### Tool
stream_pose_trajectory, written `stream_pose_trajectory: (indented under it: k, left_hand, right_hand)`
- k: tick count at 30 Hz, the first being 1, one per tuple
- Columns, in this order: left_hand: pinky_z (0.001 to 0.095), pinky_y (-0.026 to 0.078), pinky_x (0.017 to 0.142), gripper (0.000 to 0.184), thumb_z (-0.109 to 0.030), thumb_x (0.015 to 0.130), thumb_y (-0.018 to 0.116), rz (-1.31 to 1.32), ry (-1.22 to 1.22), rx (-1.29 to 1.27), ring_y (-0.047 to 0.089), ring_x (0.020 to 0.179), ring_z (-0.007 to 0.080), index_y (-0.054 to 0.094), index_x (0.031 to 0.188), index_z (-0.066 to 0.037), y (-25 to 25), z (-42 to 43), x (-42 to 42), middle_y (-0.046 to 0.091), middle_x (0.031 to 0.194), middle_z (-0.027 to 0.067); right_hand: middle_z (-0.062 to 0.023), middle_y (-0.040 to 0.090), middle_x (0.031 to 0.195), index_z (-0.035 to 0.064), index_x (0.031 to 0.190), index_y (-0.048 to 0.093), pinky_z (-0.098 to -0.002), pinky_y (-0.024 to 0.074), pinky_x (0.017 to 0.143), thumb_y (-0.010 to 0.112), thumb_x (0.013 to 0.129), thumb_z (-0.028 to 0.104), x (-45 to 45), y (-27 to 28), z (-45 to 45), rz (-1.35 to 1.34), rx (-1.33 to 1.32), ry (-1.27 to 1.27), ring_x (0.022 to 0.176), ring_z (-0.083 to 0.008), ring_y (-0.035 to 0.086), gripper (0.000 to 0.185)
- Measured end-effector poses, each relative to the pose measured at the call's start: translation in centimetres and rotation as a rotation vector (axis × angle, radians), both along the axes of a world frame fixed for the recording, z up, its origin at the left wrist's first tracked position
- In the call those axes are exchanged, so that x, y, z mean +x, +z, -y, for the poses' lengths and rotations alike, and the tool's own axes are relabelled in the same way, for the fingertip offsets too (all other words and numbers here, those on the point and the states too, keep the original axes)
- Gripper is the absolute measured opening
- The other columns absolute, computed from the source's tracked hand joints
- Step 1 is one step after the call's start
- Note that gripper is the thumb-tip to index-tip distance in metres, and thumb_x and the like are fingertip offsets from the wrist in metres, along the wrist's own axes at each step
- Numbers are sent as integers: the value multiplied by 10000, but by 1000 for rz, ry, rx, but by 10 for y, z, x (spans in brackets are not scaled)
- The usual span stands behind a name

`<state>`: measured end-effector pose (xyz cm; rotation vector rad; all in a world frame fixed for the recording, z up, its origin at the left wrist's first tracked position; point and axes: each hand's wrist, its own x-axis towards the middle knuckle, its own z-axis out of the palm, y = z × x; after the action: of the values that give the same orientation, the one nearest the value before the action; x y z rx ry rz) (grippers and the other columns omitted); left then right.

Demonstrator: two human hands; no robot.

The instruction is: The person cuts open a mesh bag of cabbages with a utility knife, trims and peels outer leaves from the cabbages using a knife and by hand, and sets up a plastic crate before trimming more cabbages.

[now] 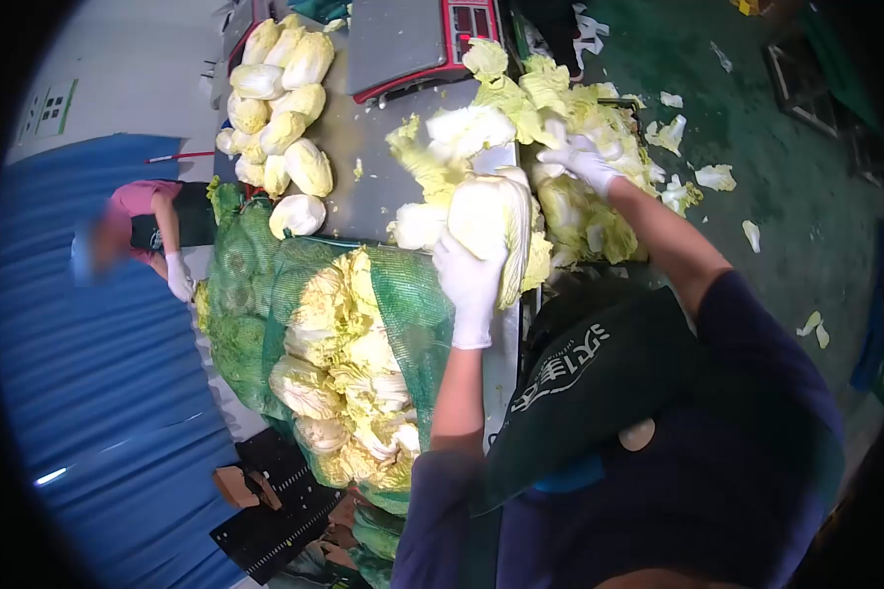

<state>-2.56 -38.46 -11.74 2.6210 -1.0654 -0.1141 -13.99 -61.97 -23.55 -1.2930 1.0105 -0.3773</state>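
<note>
My left hand (469, 280), in a white glove, is wrapped round the lower part of a trimmed napa cabbage (486, 218) at the table edge. Off to the right, my right hand (581, 163), also gloved, hangs over a heap of loose cabbage leaves (599, 221). Its fingers look spread, and I see nothing held in them. More torn leaves (471, 131) lie just beyond the held cabbage. Left of my left forearm stands a green mesh sack (417, 329), open and filled with untrimmed cabbages (349, 368).
Trimmed cabbages (283, 103) are piled on the far left of the grey table (363, 201). A red-framed scale (403, 49) stands at the back. Full mesh sacks (246, 294) line the left, where a person in pink (152, 201) bends over. Leaf scraps (715, 178) litter the green floor.
</note>
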Motion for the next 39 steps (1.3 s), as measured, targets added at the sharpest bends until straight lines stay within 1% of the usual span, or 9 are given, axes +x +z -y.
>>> stream_pose_trajectory:
  k: [5,8,11,17,27,33,34,37,39]
  left_hand:
    - [462,425,894,1073,-464,586,773,-48,-31,104,486,1053,416,240,1371,37,7,-18,-10,418,1239,281]
    - [454,439,882,1131,-435,558,810,-125,7,176,480,1067,414,197,1392,19,16,-2,-10,396,1257,277]
    - [450,449,875,1163,-421,538,832,-155,7,185,480,1064,410,183,1393,27,15,-5,-5,406,1240,267]
    - [454,447,859,1149,-409,516,839,-135,-7,150,497,1013,395,221,1372,46,12,2,-7,441,1189,240]
    - [429,376,907,1061,-452,498,808,-64,98,187,483,1021,331,327,1316,24,14,13,-14,472,1172,188]
    - [447,399,877,1084,-492,508,793,-165,-6,65,483,1046,348,313,1343,4,1,6,10,477,1158,198]
    - [447,399,877,1084,-492,508,793,-176,-6,68,483,1046,348,313,1343,4,-3,5,13,477,1158,198]
    - [454,446,806,1079,-506,497,787,-158,19,31,511,977,371,330,1325,14,-7,6,16,490,1092,196]
    - [457,452,804,1061,-484,499,786,-85,71,79,515,980,361,332,1329,-2,-6,11,7,492,1094,191]
  right_hand:
    - [-228,643,961,-18,998,637,-377,490,786,730,680,320,-110,42,10,-758,-261,385,867,-336,636,474]
    - [-246,620,943,-7,940,633,-420,482,781,660,725,219,-134,36,-9,-816,-626,202,898,-371,609,313]
    - [-206,627,867,8,824,631,-433,491,742,564,750,106,-125,29,-19,-837,-695,369,812,-382,616,140]
    - [-184,584,786,38,863,505,-460,455,657,536,852,203,-53,117,-54,-113,-787,385,748,-382,582,168]
    - [-153,602,772,73,929,540,-437,479,639,544,849,213,-13,96,-49,-366,-781,738,726,-367,598,162]
    - [-141,636,969,45,1046,561,-387,519,601,548,827,153,13,55,-36,-676,-1191,1310,714,-322,653,245]
    - [-152,634,977,37,1041,557,-392,520,602,529,830,133,22,57,-36,-644,-654,1057,727,-318,657,233]
    - [-180,646,913,12,1048,552,-416,514,612,467,850,114,32,62,-31,-559,-516,946,744,-332,656,238]
    - [-196,644,838,7,1005,572,-433,503,614,446,858,118,32,75,-27,-593,-754,999,737,-357,642,223]
